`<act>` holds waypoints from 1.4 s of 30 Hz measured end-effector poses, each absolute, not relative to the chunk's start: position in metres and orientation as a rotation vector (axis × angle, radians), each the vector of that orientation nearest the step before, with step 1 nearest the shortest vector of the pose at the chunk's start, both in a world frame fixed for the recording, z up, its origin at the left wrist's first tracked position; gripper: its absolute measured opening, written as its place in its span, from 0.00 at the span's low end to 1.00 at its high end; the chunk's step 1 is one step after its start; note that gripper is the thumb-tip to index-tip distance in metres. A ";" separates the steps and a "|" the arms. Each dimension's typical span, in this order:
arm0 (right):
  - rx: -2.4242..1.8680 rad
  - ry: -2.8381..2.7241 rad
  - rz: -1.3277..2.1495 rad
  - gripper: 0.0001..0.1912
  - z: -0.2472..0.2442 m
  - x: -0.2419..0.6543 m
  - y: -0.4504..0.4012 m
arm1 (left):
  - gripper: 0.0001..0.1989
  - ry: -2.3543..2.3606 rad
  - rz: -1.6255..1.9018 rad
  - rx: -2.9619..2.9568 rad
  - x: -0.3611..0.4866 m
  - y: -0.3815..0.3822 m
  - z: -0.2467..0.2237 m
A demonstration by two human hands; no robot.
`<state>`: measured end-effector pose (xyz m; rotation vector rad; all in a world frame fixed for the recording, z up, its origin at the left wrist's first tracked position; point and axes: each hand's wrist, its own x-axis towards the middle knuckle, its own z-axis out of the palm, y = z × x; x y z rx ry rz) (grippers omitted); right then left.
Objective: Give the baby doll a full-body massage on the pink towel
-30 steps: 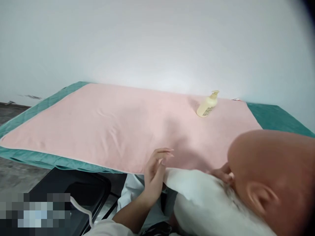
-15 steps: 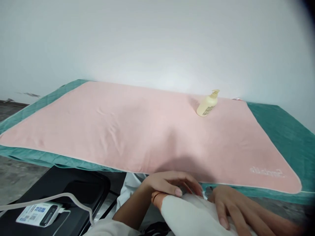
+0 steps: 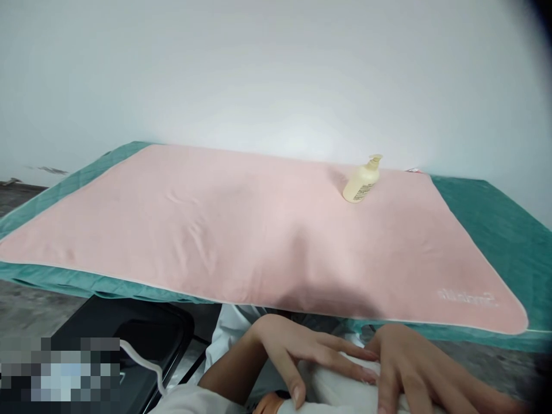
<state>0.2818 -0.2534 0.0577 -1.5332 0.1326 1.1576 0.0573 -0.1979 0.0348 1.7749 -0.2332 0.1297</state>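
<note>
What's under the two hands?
White cloth shows under the left hand and right hand; an orange-brown piece shows beside the left. What the cloth covers, and what the palms hide, can't be seen.

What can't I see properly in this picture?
Head view: white cloth, partly covered by the left hand and right hand, and cut off by the bottom edge.
Head view: the pump bottle's writing, too small to read.
Head view: whatever the pixelated patch covers.
</note>
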 end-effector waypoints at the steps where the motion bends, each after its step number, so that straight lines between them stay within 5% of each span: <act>1: -1.557 0.177 1.149 0.28 0.057 0.281 -0.254 | 0.47 -0.244 0.139 1.764 0.057 -0.198 0.034; 10: -1.605 0.325 1.112 0.29 0.056 0.276 -0.250 | 0.42 -0.081 0.083 1.587 0.057 -0.199 0.045; 16: -1.546 0.081 1.191 0.29 0.068 0.269 -0.248 | 0.53 -0.317 0.068 1.666 0.056 -0.198 0.048; 20: -1.517 0.103 1.180 0.30 0.069 0.269 -0.250 | 0.48 -0.375 0.243 1.665 0.059 -0.200 0.042; 34: -1.605 0.242 1.139 0.30 0.062 0.272 -0.255 | 0.54 -0.241 0.049 1.625 0.056 -0.198 0.062; 42: -1.709 0.830 0.916 0.27 0.054 0.263 -0.253 | 0.51 -0.380 0.215 1.728 0.060 -0.202 0.038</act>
